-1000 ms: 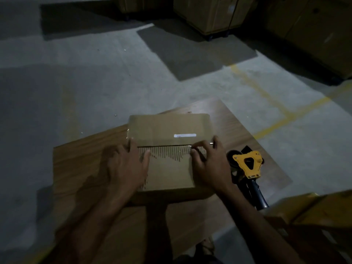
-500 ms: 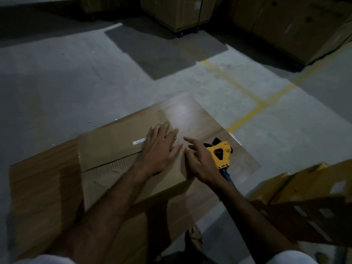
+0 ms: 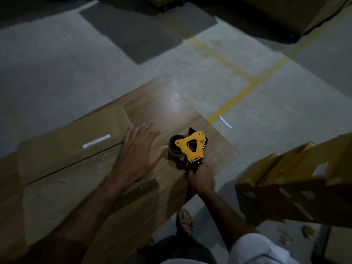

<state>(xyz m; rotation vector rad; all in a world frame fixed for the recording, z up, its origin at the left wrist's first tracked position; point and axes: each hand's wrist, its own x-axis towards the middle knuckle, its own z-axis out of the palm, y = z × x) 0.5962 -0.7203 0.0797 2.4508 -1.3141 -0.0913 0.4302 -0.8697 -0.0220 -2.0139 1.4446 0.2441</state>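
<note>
On the board [image 3: 167,103]: right hand [image 3: 202,178] grips tape dispenser [image 3: 192,147] handle, long axis near–far, head pointing far; left hand [image 3: 137,151] spread open at box [image 3: 66,149] edge.

The scene is dim and underexposed, with grain in the darker areas. Weak light seems to come from above and from the far side. It leaves the concrete floor [image 3: 247,115] pale grey in the middle, while hard-edged rectangular shadows darken it at the far left and far centre. A soft sheen lies on the wooden board [image 3: 171,103] near its far corner. The yellow tape dispenser [image 3: 192,147] is the sharpest, most saturated thing. Motion blur smears the fingers of the left hand [image 3: 139,149], and the stacked boxes [image 3: 297,187] at the near right look soft. The near left corner sinks almost to black, and the wide lens stretches shapes along the near edge.
</note>
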